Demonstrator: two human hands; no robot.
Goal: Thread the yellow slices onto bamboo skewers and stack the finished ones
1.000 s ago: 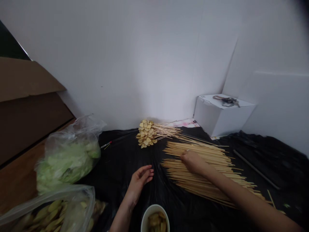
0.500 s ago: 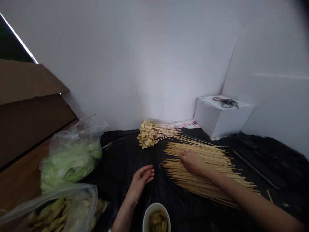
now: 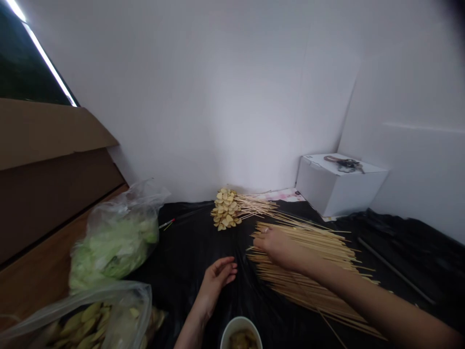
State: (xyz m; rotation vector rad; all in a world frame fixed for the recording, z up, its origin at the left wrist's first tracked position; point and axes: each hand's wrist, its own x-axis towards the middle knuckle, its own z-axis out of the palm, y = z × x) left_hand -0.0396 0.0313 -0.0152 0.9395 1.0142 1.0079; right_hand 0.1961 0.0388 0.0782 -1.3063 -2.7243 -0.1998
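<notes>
Head view. Right hand [image 3: 276, 245] lies on the left ends of the loose bamboo skewers [image 3: 323, 249], right of centre. Its grip is curled over them; cannot tell if it pinches one. Left hand [image 3: 217, 275] is empty, grip loosely spread on the surface [image 3: 189, 242].

Risk, judged: the pile rolls and scatters if nudged, and sharp tips could prick fingers.

Surface is creased black sheeting. White walls; white box [image 3: 341, 189] far right.

Pretty bare spot: plain white walls [image 3: 218, 97], black plastic sheeting [image 3: 189, 252] spread over the surface, big cardboard box [image 3: 47, 165] on the left, small white box [image 3: 341, 191] in the corner, strip light [image 3: 47, 63] glowing top left.
</notes>
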